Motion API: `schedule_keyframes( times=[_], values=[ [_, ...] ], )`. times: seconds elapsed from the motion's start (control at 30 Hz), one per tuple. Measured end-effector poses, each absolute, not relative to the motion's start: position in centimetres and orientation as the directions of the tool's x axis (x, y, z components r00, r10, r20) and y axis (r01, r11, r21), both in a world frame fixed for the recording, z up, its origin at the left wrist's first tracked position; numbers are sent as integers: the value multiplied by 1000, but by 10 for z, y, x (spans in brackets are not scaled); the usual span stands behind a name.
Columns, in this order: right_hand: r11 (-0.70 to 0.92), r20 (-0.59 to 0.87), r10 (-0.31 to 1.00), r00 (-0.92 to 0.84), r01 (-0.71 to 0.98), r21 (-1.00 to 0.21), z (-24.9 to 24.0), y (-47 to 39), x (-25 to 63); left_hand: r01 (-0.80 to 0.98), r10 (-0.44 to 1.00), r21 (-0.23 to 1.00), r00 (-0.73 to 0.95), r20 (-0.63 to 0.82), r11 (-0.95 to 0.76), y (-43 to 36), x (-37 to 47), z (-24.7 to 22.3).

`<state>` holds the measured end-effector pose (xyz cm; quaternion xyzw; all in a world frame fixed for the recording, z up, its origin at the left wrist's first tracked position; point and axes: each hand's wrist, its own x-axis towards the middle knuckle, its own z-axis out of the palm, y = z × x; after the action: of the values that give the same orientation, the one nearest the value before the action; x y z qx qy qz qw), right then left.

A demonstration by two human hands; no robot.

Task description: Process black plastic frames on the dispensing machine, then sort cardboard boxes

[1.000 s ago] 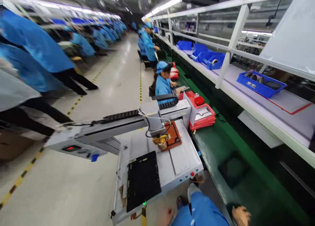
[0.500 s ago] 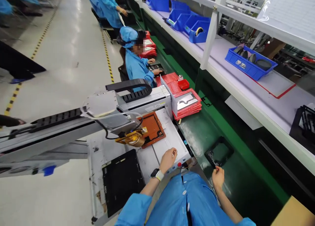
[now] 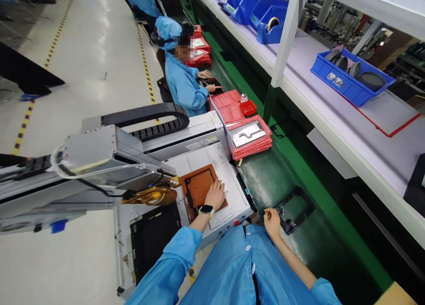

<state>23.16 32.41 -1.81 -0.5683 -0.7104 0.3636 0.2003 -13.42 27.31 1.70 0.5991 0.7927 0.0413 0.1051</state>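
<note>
My left hand (image 3: pixel 215 195), with a watch at the wrist, lies over the right edge of an orange-brown fixture plate (image 3: pixel 201 186), its fingers stretched out. A black outline part runs along the plate's left and upper sides. My right hand (image 3: pixel 272 223) is closed, fingertips pinched together beside the machine's front corner; what they hold, if anything, is too small to make out. Just right of that hand, a black rectangular frame (image 3: pixel 297 211) lies on the green bench. A gold-coloured machine head (image 3: pixel 156 195) hangs left of the fixture plate, over a black flat panel (image 3: pixel 154 241).
Beyond the grey machine gantry (image 3: pixel 186 139) stand stacked red bubble-wrap sheets (image 3: pixel 254 148) bearing a silver plate. A co-worker (image 3: pixel 182 81) sits further along the bench. On the shelf at right, a blue bin (image 3: pixel 352 77) holds round dark parts.
My left hand has moved forward onto the fixture plate. My right hand has come left, away from the frame's near edge. The gold machine head has shifted left, uncovering the plate.
</note>
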Motion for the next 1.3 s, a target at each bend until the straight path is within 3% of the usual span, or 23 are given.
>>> schedule_keyframes(
  times=[0.23,0.4,0.5,0.6,0.7,0.83,1.13,1.2,1.3],
  values=[
    [178,-150,902,-405,666,-725,-6,319,201,978,982,156,-113,-149,136,257,-116,-1],
    [345,-191,805,-561,705,-619,-3,318,168,983,988,166,-59,-141,83,266,-106,25],
    [553,-180,649,-740,620,-556,2,303,133,972,987,216,-61,-148,92,260,-113,52],
    [745,-133,401,-906,407,-529,4,277,93,950,982,253,-162,-100,182,249,-119,77],
    [867,-156,209,-965,257,-427,-2,251,65,904,944,279,-327,-35,324,238,-116,93],
    [939,-230,95,-969,164,-304,-17,234,56,872,906,300,-420,50,387,223,-108,101],
    [955,-209,44,-977,103,-277,1,258,66,877,905,335,-405,129,345,201,-121,100],
    [944,-178,116,-977,164,-285,16,274,85,887,909,334,-386,160,318,197,-123,96],
    [891,-114,335,-935,354,-285,57,301,121,886,900,364,-381,214,288,191,-126,90]
  ],
)
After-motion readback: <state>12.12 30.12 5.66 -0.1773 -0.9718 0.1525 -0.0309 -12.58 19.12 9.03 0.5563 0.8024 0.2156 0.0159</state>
